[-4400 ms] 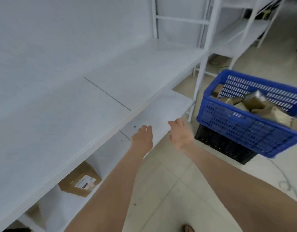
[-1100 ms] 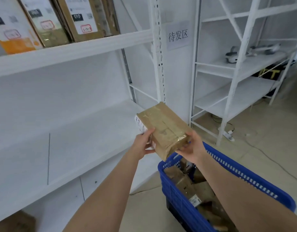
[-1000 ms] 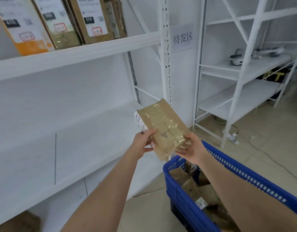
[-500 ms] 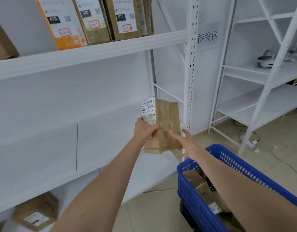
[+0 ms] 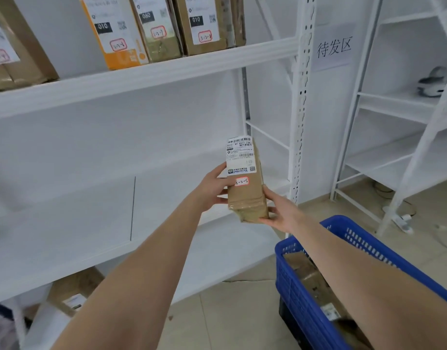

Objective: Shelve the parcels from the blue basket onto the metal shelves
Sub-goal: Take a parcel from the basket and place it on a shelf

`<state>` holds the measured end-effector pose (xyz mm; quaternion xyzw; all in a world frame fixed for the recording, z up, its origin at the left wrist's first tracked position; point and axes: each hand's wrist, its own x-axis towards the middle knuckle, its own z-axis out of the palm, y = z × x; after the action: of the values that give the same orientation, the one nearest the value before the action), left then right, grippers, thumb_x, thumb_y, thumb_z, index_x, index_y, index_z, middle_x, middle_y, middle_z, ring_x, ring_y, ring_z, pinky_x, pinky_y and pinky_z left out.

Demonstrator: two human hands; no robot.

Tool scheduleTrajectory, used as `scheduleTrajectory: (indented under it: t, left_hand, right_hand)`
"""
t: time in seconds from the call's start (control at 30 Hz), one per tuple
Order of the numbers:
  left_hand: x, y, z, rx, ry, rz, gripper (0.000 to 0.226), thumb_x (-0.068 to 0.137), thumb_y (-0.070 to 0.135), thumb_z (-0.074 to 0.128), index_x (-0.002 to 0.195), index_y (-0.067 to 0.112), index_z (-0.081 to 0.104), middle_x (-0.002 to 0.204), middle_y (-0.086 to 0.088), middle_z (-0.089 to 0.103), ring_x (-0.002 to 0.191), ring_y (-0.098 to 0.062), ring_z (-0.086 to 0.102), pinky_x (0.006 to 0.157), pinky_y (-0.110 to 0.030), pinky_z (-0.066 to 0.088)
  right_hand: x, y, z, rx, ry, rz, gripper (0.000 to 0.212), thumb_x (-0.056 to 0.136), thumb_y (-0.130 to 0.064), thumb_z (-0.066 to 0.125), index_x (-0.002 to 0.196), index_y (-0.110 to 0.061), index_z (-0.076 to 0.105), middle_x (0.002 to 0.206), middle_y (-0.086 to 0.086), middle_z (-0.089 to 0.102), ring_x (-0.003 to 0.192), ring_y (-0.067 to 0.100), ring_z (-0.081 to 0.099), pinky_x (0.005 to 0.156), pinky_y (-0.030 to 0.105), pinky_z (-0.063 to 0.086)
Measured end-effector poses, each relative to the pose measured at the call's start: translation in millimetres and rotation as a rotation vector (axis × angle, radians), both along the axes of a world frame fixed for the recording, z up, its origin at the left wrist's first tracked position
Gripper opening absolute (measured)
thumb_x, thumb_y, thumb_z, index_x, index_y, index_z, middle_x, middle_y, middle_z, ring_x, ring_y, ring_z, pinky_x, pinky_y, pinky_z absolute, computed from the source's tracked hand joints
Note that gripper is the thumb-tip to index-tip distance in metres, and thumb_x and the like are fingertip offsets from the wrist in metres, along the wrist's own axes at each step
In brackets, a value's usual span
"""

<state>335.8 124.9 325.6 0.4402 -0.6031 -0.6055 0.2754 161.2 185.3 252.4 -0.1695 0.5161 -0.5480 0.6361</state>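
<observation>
Shelves point(image 5: 141, 79): white metal rack ahead of you, three tiers in view. Middle tier bare. Top tier carries five parcels point(image 5: 199, 24) standing upright side by side, labels facing you. Bottom tier holds one box point(image 5: 73, 289), lower left, partly hidden by the tier above. A second white rack point(image 5: 394, 122) stands to the right.

Basket point(image 5: 305, 299): one, blue, on the floor at lower right, under your right forearm. Brown parcels inside, count unclear.

Parcel point(image 5: 247, 190): one in your hands, brown and taped, upright, white label on its upper half facing you, a red-outlined sticker below it. It sits in the air in front of the middle tier, above and left of the basket.

Left hand point(image 5: 214, 188): closed on the parcel's left edge, thumb across the front by the sticker.

Right hand point(image 5: 277, 210): fingers spread, loosely cupping the parcel's lower right corner from the side and below.
</observation>
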Motion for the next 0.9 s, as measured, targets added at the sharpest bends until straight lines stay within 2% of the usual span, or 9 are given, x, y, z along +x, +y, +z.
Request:
scheduleTrajectory:
  t: [0.1, 0.17, 0.27, 0.37, 0.47, 0.57, 0.67, 0.77, 0.9]
  left_hand:
    - [1.1, 3.3, -0.7, -0.034, -0.007, -0.001, 0.057, 0.089, 0.004, 0.059, 0.132, 0.040, 0.048, 0.110, 0.000, 0.069, 0.091, -0.020, 0.067, 0.077, -0.038, 0.057]
    - [0.2, 6.2, -0.7, -0.054, -0.019, 0.010, 0.060, 0.089, 0.002, 0.058, 0.135, 0.038, 0.046, 0.113, -0.003, 0.068, 0.092, -0.020, 0.066, 0.077, -0.038, 0.057]
    - [-1.1, 10.7, -1.1, -0.082, -0.038, 0.010, 0.065, 0.088, -0.001, 0.056, 0.140, 0.036, 0.043, 0.116, -0.005, 0.067, 0.094, -0.020, 0.067, 0.072, -0.036, 0.057]
    - [-1.0, 13.1, 0.1, -0.101, -0.052, 0.011, 0.066, 0.088, -0.002, 0.056, 0.141, 0.035, 0.040, 0.119, -0.006, 0.066, 0.098, -0.021, 0.066, 0.077, -0.039, 0.057]
    - [-0.2, 15.2, 1.7, -0.106, -0.065, 0.019, 0.067, 0.088, 0.000, 0.060, 0.142, 0.033, 0.038, 0.122, -0.006, 0.063, 0.102, -0.024, 0.065, 0.083, -0.042, 0.056]
    - [1.3, 18.3, 3.2, -0.102, -0.073, 0.044, 0.069, 0.086, 0.003, 0.065, 0.143, 0.031, 0.036, 0.122, -0.007, 0.062, 0.104, -0.025, 0.064, 0.083, -0.044, 0.055]
    - [3.6, 18.6, 3.2, -0.097, -0.103, 0.061, 0.070, 0.085, 0.001, 0.064, 0.144, 0.026, 0.034, 0.123, -0.007, 0.061, 0.106, -0.026, 0.063, 0.086, -0.047, 0.054]
    - [6.4, 17.8, 2.7, -0.089, -0.136, 0.081, 0.074, 0.085, -0.003, 0.060, 0.147, 0.022, 0.029, 0.126, -0.008, 0.059, 0.108, -0.026, 0.062, 0.083, -0.045, 0.054]
    - [12.1, 17.5, -0.3, -0.087, -0.171, 0.092, 0.073, 0.084, 0.005, 0.066, 0.146, 0.023, 0.032, 0.124, -0.007, 0.061, 0.108, -0.025, 0.062, 0.087, -0.048, 0.053]
  right_hand:
    - [3.2, 2.4, 1.9, 0.088, 0.193, 0.088, 0.075, 0.079, -0.063, 0.064, 0.140, -0.025, 0.046, 0.142, 0.013, 0.046, 0.120, 0.043, 0.052, 0.080, 0.045, 0.056]
    - [5.3, 5.2, 4.3, 0.113, 0.274, 0.137, 0.073, 0.083, -0.069, 0.054, 0.144, -0.030, 0.041, 0.142, 0.012, 0.045, 0.110, 0.043, 0.061, 0.075, 0.044, 0.059]
    - [8.7, 7.5, 11.6, 0.085, 0.232, 0.135, 0.054, 0.094, -0.055, 0.048, 0.139, -0.025, 0.047, 0.127, 0.018, 0.054, 0.089, 0.038, 0.070, 0.071, 0.043, 0.061]
    - [10.5, 9.7, 18.8, 0.015, 0.116, 0.106, 0.046, 0.095, -0.053, 0.048, 0.124, -0.018, 0.059, 0.119, 0.017, 0.058, 0.099, 0.036, 0.066, 0.068, 0.041, 0.061]
    - [11.8, 10.2, 22.7, -0.050, 0.076, 0.145, 0.052, 0.083, -0.064, 0.057, 0.112, -0.020, 0.062, 0.118, 0.012, 0.058, 0.108, 0.033, 0.061, 0.082, 0.046, 0.058]
    - [14.9, 9.4, 23.3, -0.049, 0.105, 0.164, 0.052, 0.076, -0.043, 0.078, 0.116, -0.015, 0.060, 0.118, 0.013, 0.057, 0.110, 0.032, 0.060, 0.086, 0.046, 0.057]
    - [20.8, 7.3, 19.9, -0.052, 0.118, 0.142, 0.049, 0.079, -0.018, 0.079, 0.122, -0.008, 0.058, 0.109, 0.012, 0.062, 0.105, 0.028, 0.062, 0.090, 0.047, 0.055]
    - [27.2, 6.2, 17.0, -0.057, 0.110, 0.134, 0.042, 0.081, -0.013, 0.076, 0.119, -0.007, 0.058, 0.101, 0.010, 0.063, 0.095, 0.025, 0.064, 0.091, 0.047, 0.054]
    - [31.9, 5.7, 14.3, -0.069, 0.118, 0.155, 0.040, 0.081, -0.013, 0.076, 0.117, -0.008, 0.059, 0.103, 0.010, 0.065, 0.094, 0.024, 0.065, 0.090, 0.046, 0.055]
